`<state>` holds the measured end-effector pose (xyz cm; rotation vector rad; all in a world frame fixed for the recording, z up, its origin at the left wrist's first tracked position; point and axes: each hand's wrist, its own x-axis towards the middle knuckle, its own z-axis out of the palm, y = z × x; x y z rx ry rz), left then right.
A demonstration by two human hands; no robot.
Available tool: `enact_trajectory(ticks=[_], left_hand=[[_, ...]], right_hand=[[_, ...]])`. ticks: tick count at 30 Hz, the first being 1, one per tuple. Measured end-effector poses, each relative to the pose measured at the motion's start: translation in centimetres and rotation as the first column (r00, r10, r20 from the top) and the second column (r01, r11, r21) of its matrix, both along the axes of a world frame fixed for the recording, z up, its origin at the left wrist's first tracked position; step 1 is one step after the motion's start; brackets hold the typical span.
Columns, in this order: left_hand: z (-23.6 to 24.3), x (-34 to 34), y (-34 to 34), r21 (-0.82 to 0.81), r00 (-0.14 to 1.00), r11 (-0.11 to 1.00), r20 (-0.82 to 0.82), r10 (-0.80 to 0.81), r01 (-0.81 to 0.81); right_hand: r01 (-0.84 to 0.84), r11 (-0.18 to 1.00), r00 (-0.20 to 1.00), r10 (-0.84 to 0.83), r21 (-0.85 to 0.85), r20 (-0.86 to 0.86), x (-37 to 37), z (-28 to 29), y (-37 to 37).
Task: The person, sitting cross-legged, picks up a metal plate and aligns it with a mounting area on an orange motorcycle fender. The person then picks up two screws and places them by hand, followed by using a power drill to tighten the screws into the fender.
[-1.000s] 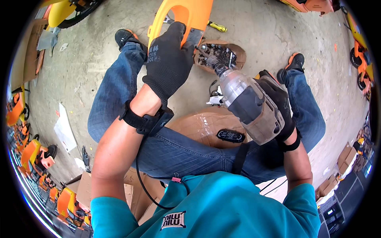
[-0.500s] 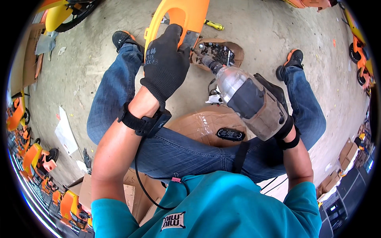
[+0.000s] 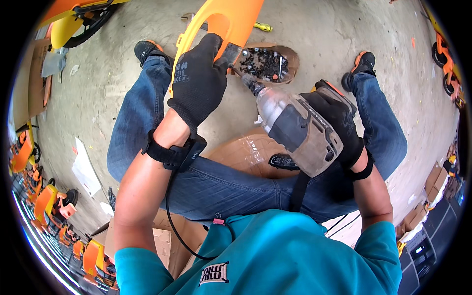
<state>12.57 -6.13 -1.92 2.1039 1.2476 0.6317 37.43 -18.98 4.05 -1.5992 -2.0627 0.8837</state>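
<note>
An orange-yellow plastic panel (image 3: pixel 238 22) with a rounded opening rises at the top centre. My left hand (image 3: pixel 199 83), in a black knit glove, is closed round its lower part, beside a small dark grey plate (image 3: pixel 230 53) at the panel's edge. A cordless power driver (image 3: pixel 297 128) with a clear front sleeve and a dusty body is gripped by my right hand (image 3: pixel 339 125), also gloved in black. The driver's bit points up and left at the panel's lower end, close to my left fingertips; whether it touches a screw I cannot make out.
Past the driver's tip lies a cardboard tray (image 3: pixel 290 61) of small dark fasteners. A yellow-handled screwdriver (image 3: pixel 263 27) is on the concrete floor. Between my legs is cardboard (image 3: pixel 236 152) bearing a black display unit (image 3: pixel 283 162). Orange-yellow vehicles (image 3: pixel 46 201) line the left side.
The panel and my left hand have shifted slightly left and down. The driver has moved left and rolled, so its side and more of my right hand now show.
</note>
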Motion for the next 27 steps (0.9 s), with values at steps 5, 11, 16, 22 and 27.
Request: enact_trajectory(ticks=[5,11,16,22,27], left_hand=[[0.3,0.1,-0.3,-0.031,0.991,0.997,-0.109,-0.076,0.073],[0.2,0.0,-0.1,-0.077,0.997,0.995,-0.035,-0.065,0.062],[0.2,0.3,0.1,-0.094,0.997,0.993,-0.025,-0.075,0.072],[0.1,0.1,-0.1,-0.056,0.99,0.993,-0.089,-0.112,0.108],[0.1,0.3,-1.5,-0.15,0.964,0.978,-0.2,-0.175,0.147]], right_hand=[[-0.002,1.0,0.999,0.003,-0.005,0.042,-0.1,-0.2,-0.5],[-0.065,0.998,0.997,0.066,-0.013,0.047,0.2,-0.1,-0.4],[-0.062,0.998,0.997,0.062,0.001,0.044,0.4,-0.6,-0.6],[-0.085,0.996,0.991,0.086,-0.012,0.106,0.3,-0.6,-0.8],[-0.203,0.967,0.925,0.137,0.153,0.356,-0.7,-0.6,-1.5]])
